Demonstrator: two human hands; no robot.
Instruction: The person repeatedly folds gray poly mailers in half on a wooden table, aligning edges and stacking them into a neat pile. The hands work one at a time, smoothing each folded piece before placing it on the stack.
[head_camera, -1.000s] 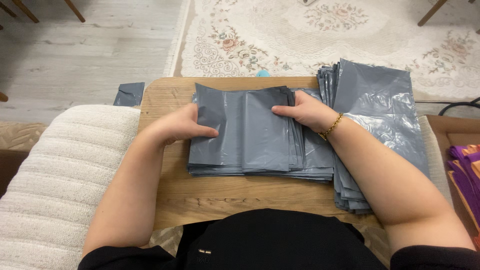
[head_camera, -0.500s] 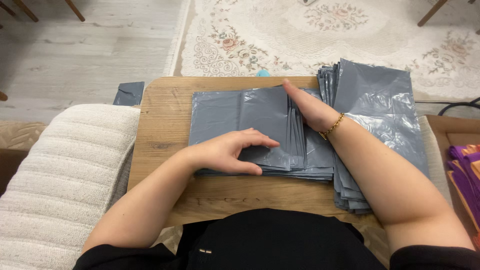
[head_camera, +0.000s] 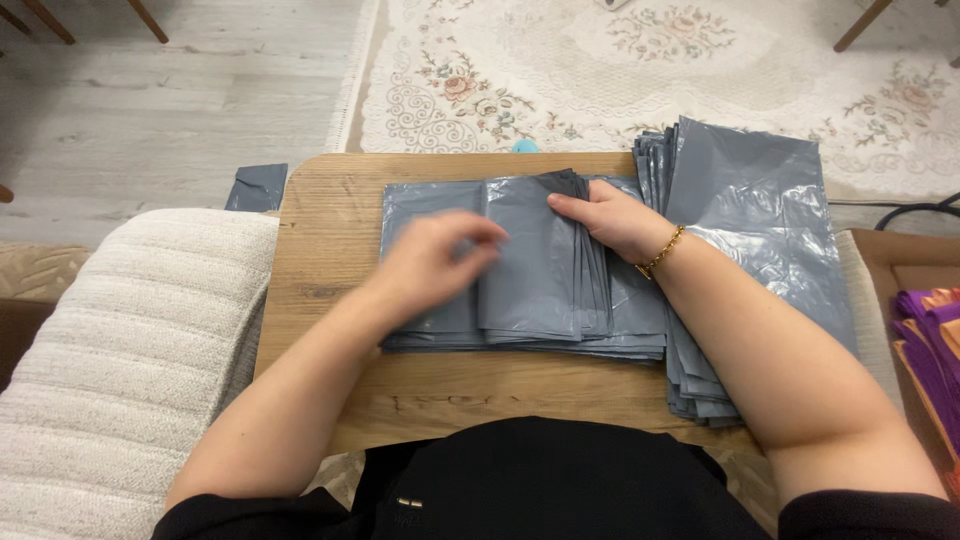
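Leftmost, a ribbed cream cushion (head_camera: 120, 330) lies against the wooden tray table (head_camera: 330, 200), and 1 stray grey bag (head_camera: 260, 187) sits on the floor just past the table's far left corner. Moving in, your left hand (head_camera: 435, 262) is blurred above the left half of the folded stack of grey bags (head_camera: 530, 265) that lies in the middle of the table; its fingers are bent loosely and I cannot tell whether they pinch anything or only brush the top sheet. Next, your right hand (head_camera: 610, 218) rests on the stack's upper right part, fingers (head_camera: 565, 203) stretched flat and pressed onto the narrow folded top layer, holding it down rather than clasping it. A gold bracelet (head_camera: 662, 252) circles that wrist. Further right, a second pile of unfolded grey bags (head_camera: 760, 210) overlaps the table's right edge, partly under your forearm. Rightmost, purple and orange sheets (head_camera: 930, 350) show at the edge of view.
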